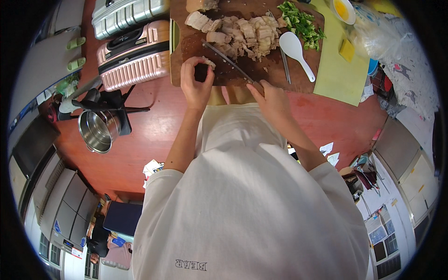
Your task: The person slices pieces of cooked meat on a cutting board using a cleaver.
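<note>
My left hand pinches a small piece of cooked meat above the near left part of a wooden cutting board. In my right hand is the handle of a knife, its blade slanting up and left over the board. Beyond the blade lies a heap of sliced cooked pork, with a larger block at the far left. Chopped green peppers or greens lie at the right. A white plastic rice paddle and metal chopsticks rest near the heap.
Right of the board, a yellow sponge and a bowl of yellow liquid sit by plastic bags. Left are a pink suitcase, a silver suitcase and a steel pot. A person is behind, at lower left.
</note>
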{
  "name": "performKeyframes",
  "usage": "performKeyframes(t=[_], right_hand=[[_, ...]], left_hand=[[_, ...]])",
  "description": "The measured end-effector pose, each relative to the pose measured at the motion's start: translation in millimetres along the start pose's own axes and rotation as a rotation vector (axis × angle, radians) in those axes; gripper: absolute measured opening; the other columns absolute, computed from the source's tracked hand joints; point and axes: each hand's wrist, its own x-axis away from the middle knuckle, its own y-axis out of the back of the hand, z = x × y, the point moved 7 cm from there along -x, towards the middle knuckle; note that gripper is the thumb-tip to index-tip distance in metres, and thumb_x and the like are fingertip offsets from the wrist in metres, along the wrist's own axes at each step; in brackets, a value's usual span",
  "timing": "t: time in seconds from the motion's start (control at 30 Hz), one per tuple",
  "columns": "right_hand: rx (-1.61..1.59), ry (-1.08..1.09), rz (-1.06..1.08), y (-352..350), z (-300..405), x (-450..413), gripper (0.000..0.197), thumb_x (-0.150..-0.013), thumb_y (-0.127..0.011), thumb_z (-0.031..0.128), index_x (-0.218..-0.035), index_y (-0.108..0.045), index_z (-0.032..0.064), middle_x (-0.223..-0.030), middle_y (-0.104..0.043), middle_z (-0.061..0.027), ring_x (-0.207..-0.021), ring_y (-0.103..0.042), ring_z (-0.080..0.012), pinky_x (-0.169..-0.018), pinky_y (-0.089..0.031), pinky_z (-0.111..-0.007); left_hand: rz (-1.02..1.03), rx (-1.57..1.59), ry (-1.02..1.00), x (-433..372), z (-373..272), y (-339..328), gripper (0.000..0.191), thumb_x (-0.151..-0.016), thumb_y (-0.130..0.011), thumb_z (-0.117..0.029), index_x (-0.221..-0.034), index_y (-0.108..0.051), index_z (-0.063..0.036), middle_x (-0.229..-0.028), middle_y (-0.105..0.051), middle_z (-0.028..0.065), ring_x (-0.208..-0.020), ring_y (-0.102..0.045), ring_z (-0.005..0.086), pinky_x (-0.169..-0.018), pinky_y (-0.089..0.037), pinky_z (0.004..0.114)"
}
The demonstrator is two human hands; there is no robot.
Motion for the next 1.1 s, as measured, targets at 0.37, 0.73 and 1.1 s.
performKeyframes(t=[0.37,0.73,1.1], right_hand=[[-0.185,-0.025,-0.080,16.6,7.3,14.2,0.044,-0.097,-0.061,0.043,-0.093,-0.066,-0.0007,-0.070,-0.066,-0.0243,-0.067,-0.065,-0.0451,-0.062,-0.051,-0.050],[0.012,0.101,0.021,16.1,-15.1,49.7,0.036,-0.095,-0.065,0.038,-0.085,-0.062,0.0039,-0.065,-0.064,-0.0188,-0.062,-0.065,-0.0392,-0.056,-0.050,-0.047],[0.146,0.180,0.064,-6.5,3.4,37.0,0.038,-0.096,-0.061,0.045,-0.091,-0.064,0.0071,-0.067,-0.067,-0.0149,-0.064,-0.067,-0.0368,-0.057,-0.051,-0.048]], left_hand=[[-0.014,-0.149,-0.043,4.5,-9.5,7.5,0.034,-0.076,-0.073,0.004,-0.107,-0.062,-0.0039,-0.109,-0.064,0.0111,-0.101,-0.060,0.0290,-0.092,-0.046,0.041],[0.260,-0.021,-0.015,-77.7,-1.2,16.0,0.033,-0.080,-0.066,0.003,-0.111,-0.069,-0.0103,-0.102,-0.065,0.0102,-0.097,-0.060,0.0287,-0.085,-0.049,0.038],[0.622,-0.670,-0.777,-101.1,-54.4,-45.9,0.021,-0.080,-0.063,-0.010,-0.098,-0.072,-0.0157,-0.107,-0.055,0.0035,-0.106,-0.054,0.0216,-0.096,-0.044,0.036]])
